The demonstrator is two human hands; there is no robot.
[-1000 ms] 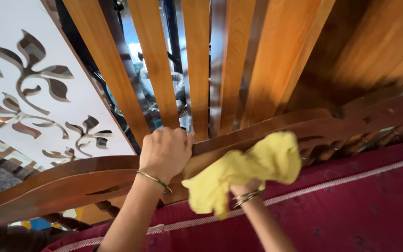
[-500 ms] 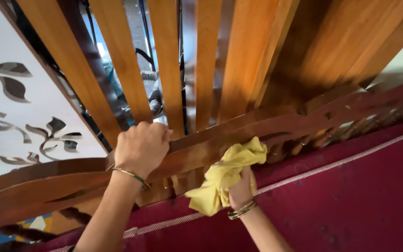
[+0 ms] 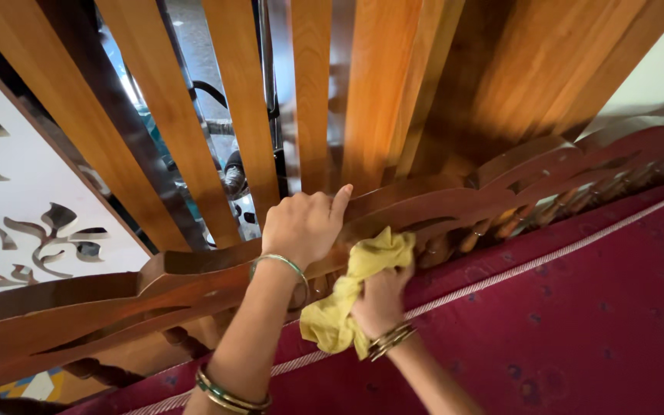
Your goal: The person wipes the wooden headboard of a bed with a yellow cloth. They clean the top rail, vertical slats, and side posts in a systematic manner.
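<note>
Wooden slats (image 3: 382, 84) rise at the far side, with a dark red upholstered surface (image 3: 593, 307) spreading near and right. Your right hand (image 3: 380, 301) has its fingers closed tight around a yellow cloth (image 3: 351, 296), pressing the bunched fabric against the underside of the carved wooden rail (image 3: 455, 196); a loose end of the cloth hangs down to the left of your wrist. Just to the left, your left hand (image 3: 303, 227) rests on top of that rail, fingers curled over its edge and the forefinger stretched out along the wood. Bangles (image 3: 390, 338) circle both wrists. Farther left stands a white panel (image 3: 17, 200) with leaf-shaped cut-outs.
</note>
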